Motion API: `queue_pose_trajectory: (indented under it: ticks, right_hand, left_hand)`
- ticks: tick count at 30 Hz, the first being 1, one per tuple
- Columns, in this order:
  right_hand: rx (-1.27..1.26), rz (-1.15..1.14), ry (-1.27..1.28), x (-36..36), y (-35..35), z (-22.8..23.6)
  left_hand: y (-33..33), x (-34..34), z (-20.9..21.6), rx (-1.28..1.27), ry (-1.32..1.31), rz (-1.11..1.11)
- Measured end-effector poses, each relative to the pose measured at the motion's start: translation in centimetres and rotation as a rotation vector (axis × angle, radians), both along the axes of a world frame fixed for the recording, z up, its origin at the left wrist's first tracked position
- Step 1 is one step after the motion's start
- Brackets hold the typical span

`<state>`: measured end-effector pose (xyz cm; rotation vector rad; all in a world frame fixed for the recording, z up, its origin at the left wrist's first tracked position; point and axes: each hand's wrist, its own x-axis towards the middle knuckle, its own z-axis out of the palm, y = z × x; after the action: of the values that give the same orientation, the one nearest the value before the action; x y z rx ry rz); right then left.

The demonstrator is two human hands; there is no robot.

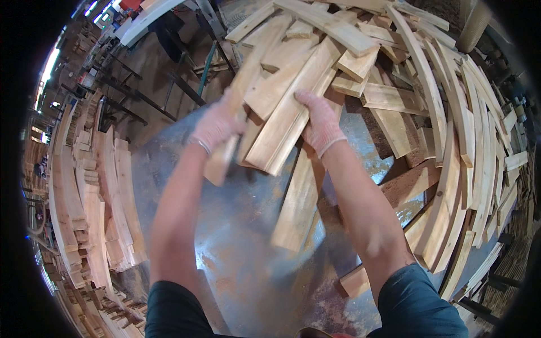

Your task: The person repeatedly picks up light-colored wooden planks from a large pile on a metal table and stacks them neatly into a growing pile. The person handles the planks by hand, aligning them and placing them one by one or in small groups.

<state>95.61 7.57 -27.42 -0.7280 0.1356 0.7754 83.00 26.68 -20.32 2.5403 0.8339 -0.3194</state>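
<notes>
My left hand (218, 123), in a pale knitted glove, is closed around a narrow wooden board (248, 73) that slants up and away, smeared by motion. My right hand (321, 121), gloved alike, grips the edge of a pale wooden board (287, 115), its thumb on the top face. That board has a lengthwise step or second board along its right side; I cannot tell which. Between the hands, another plank (276, 90) lies partly under it. Below my right hand a longer board (301, 203) slants toward me over the metal tabletop (236, 242).
A loose heap of boards (394, 101) covers the table's far side. Long planks (451, 169) line the right side. Stacked boards (98, 208) stand at the left. Sawdust lies on the table. Beyond it are a metal frame (186, 90) and a thick hose (474, 25).
</notes>
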Motion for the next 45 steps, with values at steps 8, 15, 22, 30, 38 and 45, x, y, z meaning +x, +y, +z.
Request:
queue_pose_trajectory:
  ticks: [8,15,22,30,38,45]
  right_hand:
    - [-0.14,0.249,0.033,-14.3,-17.0,3.3]
    - [-0.168,0.607,0.186,-34.3,-37.0,1.5]
    - [-0.87,0.539,-0.415,-45.9,-45.3,2.9]
    - [-0.923,0.649,-0.72,-58.5,-39.8,7.5]
    - [-0.827,1.026,-1.025,-68.5,-33.5,-4.6]
    - [-0.661,0.864,-0.71,-62.9,-34.6,1.4]
  left_hand:
    - [-18.3,-20.0,-3.0,-1.01,-0.427,0.246]
    - [-38.3,-46.1,-5.5,-1.303,-0.143,0.467]
    - [-45.9,-58.2,-7.4,-1.544,-0.538,0.641]
    - [-50.1,-72.8,-3.8,-1.287,-0.688,0.846]
    - [-50.1,-77.1,-0.3,0.534,0.109,0.297]
    - [-49.1,-77.4,-1.9,0.609,0.166,0.513]
